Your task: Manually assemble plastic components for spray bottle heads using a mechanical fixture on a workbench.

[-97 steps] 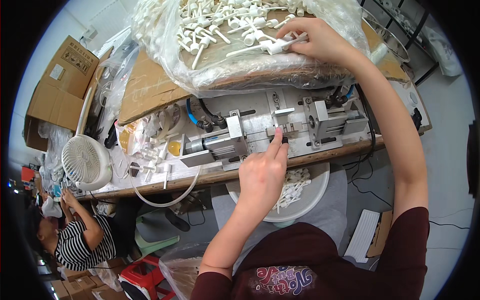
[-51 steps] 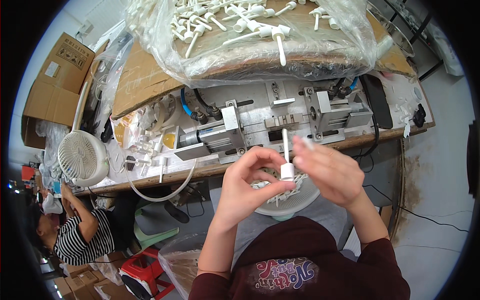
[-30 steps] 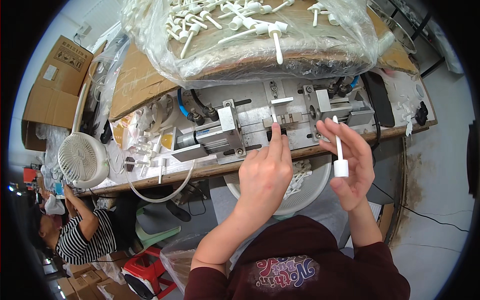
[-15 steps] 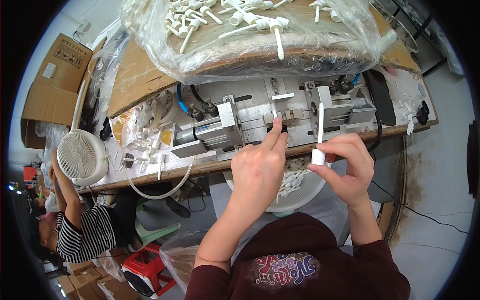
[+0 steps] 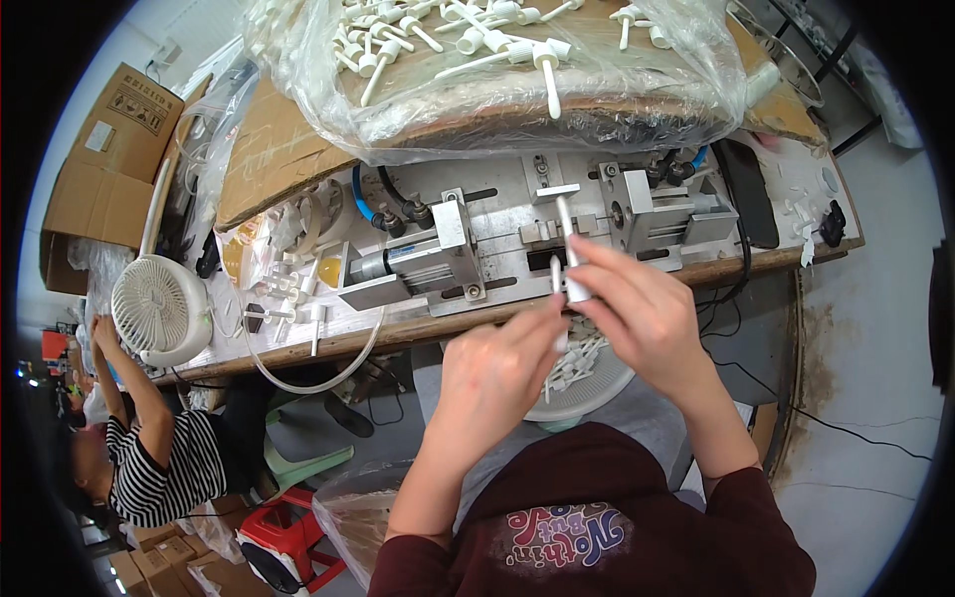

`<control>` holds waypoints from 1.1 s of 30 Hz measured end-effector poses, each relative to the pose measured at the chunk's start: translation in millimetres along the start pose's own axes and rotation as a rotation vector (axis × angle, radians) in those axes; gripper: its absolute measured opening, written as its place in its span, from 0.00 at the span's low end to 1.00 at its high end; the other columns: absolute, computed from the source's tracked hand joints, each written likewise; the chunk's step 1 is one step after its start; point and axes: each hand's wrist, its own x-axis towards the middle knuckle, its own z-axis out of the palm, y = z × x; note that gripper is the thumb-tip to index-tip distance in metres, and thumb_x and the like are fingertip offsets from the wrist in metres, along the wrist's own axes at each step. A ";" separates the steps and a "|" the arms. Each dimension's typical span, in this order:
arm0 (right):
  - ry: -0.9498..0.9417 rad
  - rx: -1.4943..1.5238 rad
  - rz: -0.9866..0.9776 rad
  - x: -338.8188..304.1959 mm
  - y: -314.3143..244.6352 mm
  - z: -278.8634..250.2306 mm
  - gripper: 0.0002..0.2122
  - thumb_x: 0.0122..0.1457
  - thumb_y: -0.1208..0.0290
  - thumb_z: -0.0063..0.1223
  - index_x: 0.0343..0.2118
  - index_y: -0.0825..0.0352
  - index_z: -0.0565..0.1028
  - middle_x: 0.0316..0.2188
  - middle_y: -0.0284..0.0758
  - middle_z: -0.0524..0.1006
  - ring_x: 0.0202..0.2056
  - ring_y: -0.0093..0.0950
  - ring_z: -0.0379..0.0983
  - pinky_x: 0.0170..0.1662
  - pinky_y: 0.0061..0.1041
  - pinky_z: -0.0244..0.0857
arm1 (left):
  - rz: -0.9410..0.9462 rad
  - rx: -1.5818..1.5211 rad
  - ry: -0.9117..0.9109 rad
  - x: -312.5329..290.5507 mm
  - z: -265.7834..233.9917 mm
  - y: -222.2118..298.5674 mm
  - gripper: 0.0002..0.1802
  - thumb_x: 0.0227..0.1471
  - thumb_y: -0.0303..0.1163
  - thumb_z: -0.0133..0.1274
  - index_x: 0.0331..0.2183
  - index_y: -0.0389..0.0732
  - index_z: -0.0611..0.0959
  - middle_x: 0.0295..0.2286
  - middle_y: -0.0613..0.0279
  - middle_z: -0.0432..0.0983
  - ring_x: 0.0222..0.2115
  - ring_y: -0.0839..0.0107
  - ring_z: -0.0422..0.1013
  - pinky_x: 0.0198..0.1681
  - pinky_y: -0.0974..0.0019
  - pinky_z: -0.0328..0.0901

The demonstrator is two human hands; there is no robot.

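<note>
My right hand (image 5: 647,308) pinches a white cap with a long stem (image 5: 567,221), the stem pointing up toward the metal fixture. Beside it, my left hand (image 5: 497,368) has its fingertips closed on a second white stemmed cap (image 5: 556,279), partly hidden and slightly blurred. The two pieces are close together in front of the fixture's small centre block (image 5: 542,232). On either side of that block stand a left metal clamp unit (image 5: 456,239) and a right metal clamp unit (image 5: 637,211). Below my hands, a pale round basket (image 5: 609,396) holds several white stemmed pieces.
Plastic sheeting over cardboard (image 5: 418,139) at the back carries many loose white caps (image 5: 547,65). A white fan (image 5: 159,310) stands left, near small white parts (image 5: 288,289). A black phone-like slab (image 5: 748,194) lies right. Another person (image 5: 179,463) sits at far left.
My left hand has drawn back from the centre block and now has a white stemmed cap in its fingers. My right hand has moved left and up with its piece, toward the fixture's middle.
</note>
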 end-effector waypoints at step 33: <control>-0.420 0.280 0.148 -58.7 -9.4 29.2 0.14 0.50 0.65 0.65 0.38 0.62 0.77 0.53 0.31 0.76 0.41 0.35 0.79 0.40 0.31 0.74 | -0.036 -0.311 0.336 -23.3 -40.3 17.5 0.17 0.54 0.12 0.45 0.43 0.34 0.82 0.39 0.54 0.80 0.32 0.69 0.78 0.35 0.71 0.70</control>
